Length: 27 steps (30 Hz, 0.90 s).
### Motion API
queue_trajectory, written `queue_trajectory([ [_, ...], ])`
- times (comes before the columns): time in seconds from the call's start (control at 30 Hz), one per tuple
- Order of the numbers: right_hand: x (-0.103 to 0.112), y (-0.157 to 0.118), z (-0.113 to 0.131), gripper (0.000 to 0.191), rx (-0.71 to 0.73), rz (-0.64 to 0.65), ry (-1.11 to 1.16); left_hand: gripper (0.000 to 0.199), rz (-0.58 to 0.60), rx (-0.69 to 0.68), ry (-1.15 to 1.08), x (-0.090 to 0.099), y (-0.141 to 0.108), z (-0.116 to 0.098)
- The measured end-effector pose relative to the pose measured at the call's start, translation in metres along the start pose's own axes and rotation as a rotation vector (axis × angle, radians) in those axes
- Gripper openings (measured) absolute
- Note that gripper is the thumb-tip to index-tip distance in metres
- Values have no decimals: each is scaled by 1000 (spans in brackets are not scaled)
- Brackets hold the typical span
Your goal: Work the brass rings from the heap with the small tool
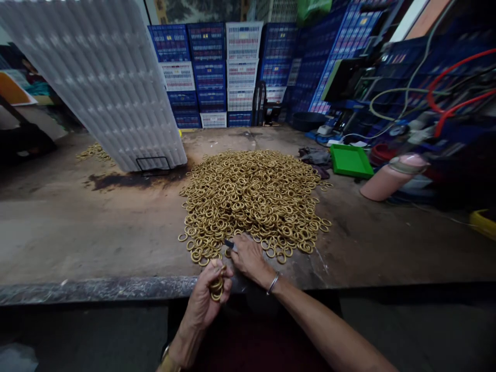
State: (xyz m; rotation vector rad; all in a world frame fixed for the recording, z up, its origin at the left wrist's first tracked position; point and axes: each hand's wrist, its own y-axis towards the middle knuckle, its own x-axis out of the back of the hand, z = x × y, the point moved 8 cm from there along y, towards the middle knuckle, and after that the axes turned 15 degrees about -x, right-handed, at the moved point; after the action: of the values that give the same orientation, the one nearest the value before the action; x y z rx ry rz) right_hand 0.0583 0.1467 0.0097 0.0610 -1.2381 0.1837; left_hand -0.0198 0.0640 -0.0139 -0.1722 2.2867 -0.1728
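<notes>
A wide heap of brass-coloured rings (251, 191) lies on the worktable. Several brass rings (216, 289) are gathered in my left hand (209, 292), its fingers curled round them just off the table's front edge. At the near side of the heap, my right hand (250, 257) rests with fingers bent down among the loose rings. A short dark piece (229, 243) sticks out at its fingertips; its kind is not clear. The undersides of the right fingers are hidden. A metal bangle circles the right wrist.
A tall, pale ribbed stack (112, 77) leans in a wire stand on the left. Blue and white crates (209, 77) line the back. To the right are a green tray (351, 160), a pink bottle (393, 178), dark cloth (315, 156) and hoses. Worktable's front edge (96, 290) is worn.
</notes>
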Motion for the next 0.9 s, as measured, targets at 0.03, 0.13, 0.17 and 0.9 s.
queue_trajectory([
  [0.03, 1, -1, -1, 17, 2, -8, 5, 18, 9, 20, -17, 0, 0, 1],
  [0.13, 3, -1, -7, 19, -6, -10, 48, 25, 17, 76, -68, -1, 1, 4],
  [0.17, 3, 0, -10, 19, -19, -4, 74, 25, 12, 86, -82, -1, 2, 5],
  [0.9, -11, -29, -47, 21, -388, 561, 1240, 20, 129, -276, 737, -30, 15, 2],
])
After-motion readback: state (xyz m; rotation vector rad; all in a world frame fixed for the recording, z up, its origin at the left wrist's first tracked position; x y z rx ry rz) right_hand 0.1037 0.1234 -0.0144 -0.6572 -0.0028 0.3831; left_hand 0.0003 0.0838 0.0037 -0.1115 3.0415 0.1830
